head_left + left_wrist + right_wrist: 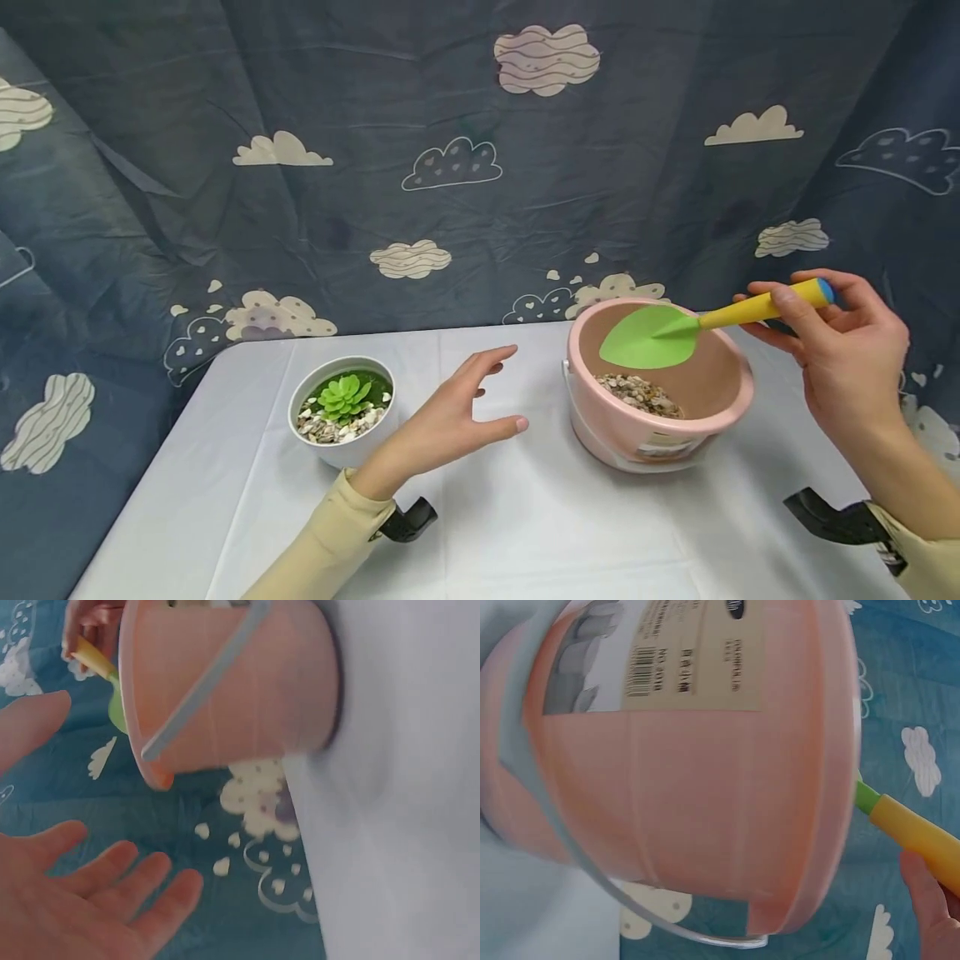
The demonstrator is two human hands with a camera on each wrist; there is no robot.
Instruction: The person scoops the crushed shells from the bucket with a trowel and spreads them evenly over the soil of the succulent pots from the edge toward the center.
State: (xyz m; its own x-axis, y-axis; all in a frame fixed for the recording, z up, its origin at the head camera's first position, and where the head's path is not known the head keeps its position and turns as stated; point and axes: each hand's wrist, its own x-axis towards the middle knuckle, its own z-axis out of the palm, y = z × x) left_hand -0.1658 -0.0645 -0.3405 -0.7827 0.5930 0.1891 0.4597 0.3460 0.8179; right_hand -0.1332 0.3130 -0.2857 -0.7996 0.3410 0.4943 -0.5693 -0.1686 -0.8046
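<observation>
My right hand (855, 350) grips the yellow handle of a toy trowel (651, 337) with a green blade. The blade hangs over the mouth of a pink bucket (637, 429), tilted a little downward to the left. Pebbles (639, 395) lie in the bottom of the bucket. Between the bucket and a white pot (352, 446), my left hand (450, 421) hovers over the table with fingers spread and nothing in it. Inside the pot are a green succulent (345, 397) and small stones. In the left wrist view, the left palm (67, 915) faces the bucket's side.
A white cloth covers the table (510, 533). Behind it hangs a dark blue curtain (360, 75) with cloud prints. The bucket's pale handle (577, 851) hangs down along its side, beside a paper label (697, 660). Black wrist straps (832, 517) show on both sleeves.
</observation>
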